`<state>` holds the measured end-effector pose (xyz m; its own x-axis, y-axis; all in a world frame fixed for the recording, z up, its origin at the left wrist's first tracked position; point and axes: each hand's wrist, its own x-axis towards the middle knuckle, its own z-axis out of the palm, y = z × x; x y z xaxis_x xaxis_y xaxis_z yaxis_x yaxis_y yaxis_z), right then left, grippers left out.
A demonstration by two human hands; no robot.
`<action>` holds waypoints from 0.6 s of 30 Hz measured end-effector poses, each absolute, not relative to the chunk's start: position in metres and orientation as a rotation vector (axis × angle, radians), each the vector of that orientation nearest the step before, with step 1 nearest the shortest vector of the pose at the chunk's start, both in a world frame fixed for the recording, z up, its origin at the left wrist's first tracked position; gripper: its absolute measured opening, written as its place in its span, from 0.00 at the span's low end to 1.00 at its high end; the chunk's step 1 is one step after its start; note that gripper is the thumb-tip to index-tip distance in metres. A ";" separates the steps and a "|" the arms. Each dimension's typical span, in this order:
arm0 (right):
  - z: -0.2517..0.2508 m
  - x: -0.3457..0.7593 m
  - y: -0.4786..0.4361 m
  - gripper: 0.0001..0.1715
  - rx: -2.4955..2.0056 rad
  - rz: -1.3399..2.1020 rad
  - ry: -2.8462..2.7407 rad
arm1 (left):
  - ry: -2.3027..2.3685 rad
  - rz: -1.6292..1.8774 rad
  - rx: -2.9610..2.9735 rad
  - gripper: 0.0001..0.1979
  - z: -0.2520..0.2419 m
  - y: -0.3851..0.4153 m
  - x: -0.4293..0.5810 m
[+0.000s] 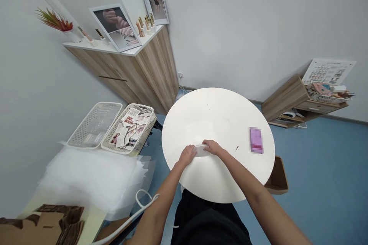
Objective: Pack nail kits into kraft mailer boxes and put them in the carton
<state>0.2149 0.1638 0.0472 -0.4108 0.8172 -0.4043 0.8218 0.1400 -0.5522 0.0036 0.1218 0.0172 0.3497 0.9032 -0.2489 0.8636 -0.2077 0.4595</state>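
Observation:
A small flat white case (pixel 200 150) lies on the round white table (pixel 212 115), near its front edge. My left hand (pixel 187 155) grips the case's left end with curled fingers. My right hand (pixel 212 147) closes over its right end from above. Most of the case is hidden between the two hands. A blurred purple object (pixel 255 140) rests on the table to the right, apart from my hands.
Left of the table stand two white baskets, one empty (pixel 94 125), one (pixel 130 130) filled with several small packets. A heap of clear plastic bags (pixel 92 178) lies in front of them. A wooden cabinet (pixel 138 65) and a low shelf (pixel 299 101) line the wall. A cardboard box (pixel 278 178) sits under the table's right edge.

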 end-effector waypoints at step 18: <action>0.020 0.213 0.109 0.32 1.632 -0.538 2.748 | 1.341 0.153 2.564 0.35 0.004 0.101 0.026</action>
